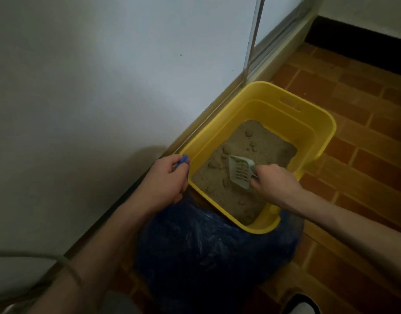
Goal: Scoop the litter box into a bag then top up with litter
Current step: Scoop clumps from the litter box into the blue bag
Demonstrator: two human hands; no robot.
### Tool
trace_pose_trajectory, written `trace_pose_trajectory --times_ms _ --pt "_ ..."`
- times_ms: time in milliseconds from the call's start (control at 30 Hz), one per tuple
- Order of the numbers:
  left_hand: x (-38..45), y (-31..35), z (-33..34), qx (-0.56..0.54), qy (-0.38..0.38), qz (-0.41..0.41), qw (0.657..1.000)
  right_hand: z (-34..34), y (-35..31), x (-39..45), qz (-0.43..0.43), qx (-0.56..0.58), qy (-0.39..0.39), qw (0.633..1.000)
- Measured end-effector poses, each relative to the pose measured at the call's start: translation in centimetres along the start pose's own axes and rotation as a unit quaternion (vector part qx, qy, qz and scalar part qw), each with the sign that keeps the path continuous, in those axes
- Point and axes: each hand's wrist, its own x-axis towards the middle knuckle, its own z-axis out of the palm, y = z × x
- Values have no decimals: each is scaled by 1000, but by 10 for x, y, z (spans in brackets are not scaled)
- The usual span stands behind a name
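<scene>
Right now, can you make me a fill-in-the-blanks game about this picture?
1. The litter box is the colour ____.
2. The right hand holds a pale ____ over the litter.
3. The bag by the near end of the box is dark ____.
4. The left hand pinches the bag's edge beside the box's ____ corner.

Missing words: yellow; scoop; blue; left

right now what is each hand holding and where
Right hand holds the scoop by its handle. Left hand pinches the blue bag at its edge.
</scene>
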Motion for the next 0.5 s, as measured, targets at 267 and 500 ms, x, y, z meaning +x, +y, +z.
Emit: trace_pose_trajectory --times_ms 267,500 --pt "-21 9 -16 94 -8 49 994 7 -8 -2 12 -27 -3 1000" --pt "-17 20 -18 34 32 75 996 12 -7 11 10 9 -13 1000"
